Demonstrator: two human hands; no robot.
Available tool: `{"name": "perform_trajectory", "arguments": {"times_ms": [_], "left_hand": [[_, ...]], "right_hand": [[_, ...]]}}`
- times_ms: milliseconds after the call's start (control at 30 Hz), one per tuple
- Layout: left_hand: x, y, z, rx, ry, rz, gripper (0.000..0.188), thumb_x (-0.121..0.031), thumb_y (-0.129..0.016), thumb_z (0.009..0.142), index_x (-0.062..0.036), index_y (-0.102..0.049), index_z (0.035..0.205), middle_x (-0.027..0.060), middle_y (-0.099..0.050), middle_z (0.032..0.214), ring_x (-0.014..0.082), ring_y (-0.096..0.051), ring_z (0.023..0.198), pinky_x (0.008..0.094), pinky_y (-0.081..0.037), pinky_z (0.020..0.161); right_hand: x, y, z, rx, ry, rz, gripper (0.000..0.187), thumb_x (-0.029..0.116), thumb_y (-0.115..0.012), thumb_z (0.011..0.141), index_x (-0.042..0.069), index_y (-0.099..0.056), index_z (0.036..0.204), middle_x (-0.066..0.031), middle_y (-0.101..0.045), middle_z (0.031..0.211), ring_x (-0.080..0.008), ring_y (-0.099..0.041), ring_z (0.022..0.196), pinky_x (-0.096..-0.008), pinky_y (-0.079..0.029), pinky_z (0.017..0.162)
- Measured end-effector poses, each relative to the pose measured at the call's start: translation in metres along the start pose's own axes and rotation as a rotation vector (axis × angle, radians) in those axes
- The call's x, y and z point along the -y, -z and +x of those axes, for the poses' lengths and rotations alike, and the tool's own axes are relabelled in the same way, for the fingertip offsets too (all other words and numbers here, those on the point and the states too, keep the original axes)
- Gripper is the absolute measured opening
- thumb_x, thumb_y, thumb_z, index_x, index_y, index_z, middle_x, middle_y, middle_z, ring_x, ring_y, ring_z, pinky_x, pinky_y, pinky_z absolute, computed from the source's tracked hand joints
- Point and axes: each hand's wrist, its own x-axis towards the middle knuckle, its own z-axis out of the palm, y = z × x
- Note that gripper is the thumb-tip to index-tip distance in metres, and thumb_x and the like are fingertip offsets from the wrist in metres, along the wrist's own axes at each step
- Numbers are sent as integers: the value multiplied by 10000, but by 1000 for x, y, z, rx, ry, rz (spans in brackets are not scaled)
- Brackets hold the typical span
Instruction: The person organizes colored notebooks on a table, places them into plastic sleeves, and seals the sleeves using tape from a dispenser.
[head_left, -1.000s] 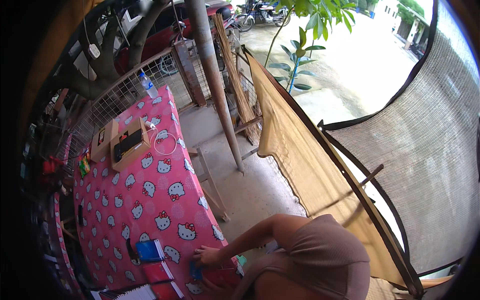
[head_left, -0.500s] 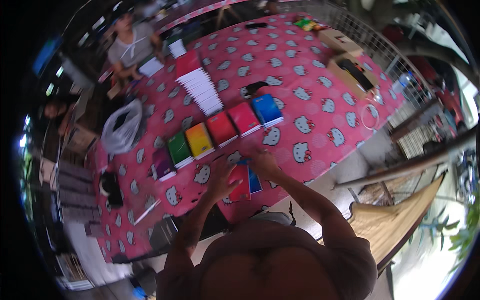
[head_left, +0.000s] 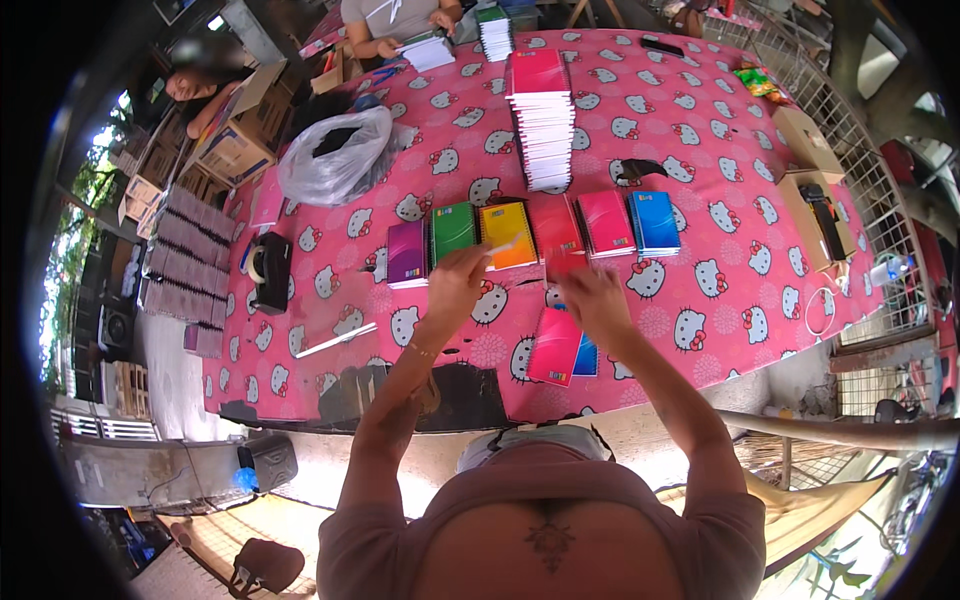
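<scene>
A row of spiral notebooks lies before me: purple (head_left: 407, 252), green (head_left: 453, 232), yellow (head_left: 508, 232), red (head_left: 556, 222), pink (head_left: 606, 222) and blue (head_left: 657, 222). My left hand (head_left: 458, 290) is at the lower left edge of the yellow notebook, fingers bent toward it; their grip is hard to make out. My right hand (head_left: 597, 305) has its fingers closed at the lower edge of the red notebook, slightly blurred. Nearer to me, a loose pink notebook (head_left: 553, 348) lies tilted, partly covering a blue one (head_left: 586, 357).
A tall notebook stack (head_left: 545, 135) stands behind the row. To the left are a plastic bag (head_left: 335, 165), a tape dispenser (head_left: 270, 272) and a white strip (head_left: 336, 340). Cardboard boxes (head_left: 815, 215) sit at the right edge. Another person (head_left: 400, 30) handles notebooks across the table.
My hands have moved forward, off the loose notebooks near me, to the yellow and red notebooks in the row. The view has shifted, so the far person sits higher in it.
</scene>
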Motion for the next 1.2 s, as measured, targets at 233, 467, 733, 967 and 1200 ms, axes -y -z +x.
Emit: {"name": "perform_trajectory", "arguments": {"times_ms": [233,467,733,967,1200], "left_hand": [[-78,-11,-91,175,-396,-44,287,-58,-675,815,-43,-654,1101,139,-663,1090,295,-653,984,418,-532,858],[-24,-28,-65,163,-35,47,414,-110,-675,848,-22,-581,1241,183,-628,1206,366,-610,1127,489,-493,959],[56,8,-52,237,-81,173,356,-70,-608,871,-29,-620,1224,160,-646,1251,347,-576,1220,497,-417,1067],[58,10,-36,-47,-44,488,428,-58,-593,847,-51,-607,1274,154,-646,1259,311,-591,1223,554,-376,1099],[-20,-7,-71,90,-117,-103,368,-42,-599,835,2,-648,1197,178,-657,1212,334,-617,1168,486,-481,997]], "right_hand": [[-8,-35,-89,2,-534,683,269,135,-620,920,104,-653,1185,-111,-642,1150,-317,-681,884,-448,-548,783],[22,-70,62,-137,-31,470,389,79,-679,836,58,-631,1221,-174,-634,1204,-366,-590,1151,-462,-494,965],[62,-90,94,88,-997,1512,635,105,-690,902,97,-398,1466,-116,-639,1202,-195,-636,1022,-334,-519,841],[33,-39,4,-206,-704,1242,606,18,-647,869,96,-432,1431,-178,-594,1259,-244,-648,1028,-308,-531,824],[19,-30,-78,-151,-608,174,619,117,-655,872,85,-434,1449,-198,-401,1477,-388,-379,1367,-518,-324,1107]]}}
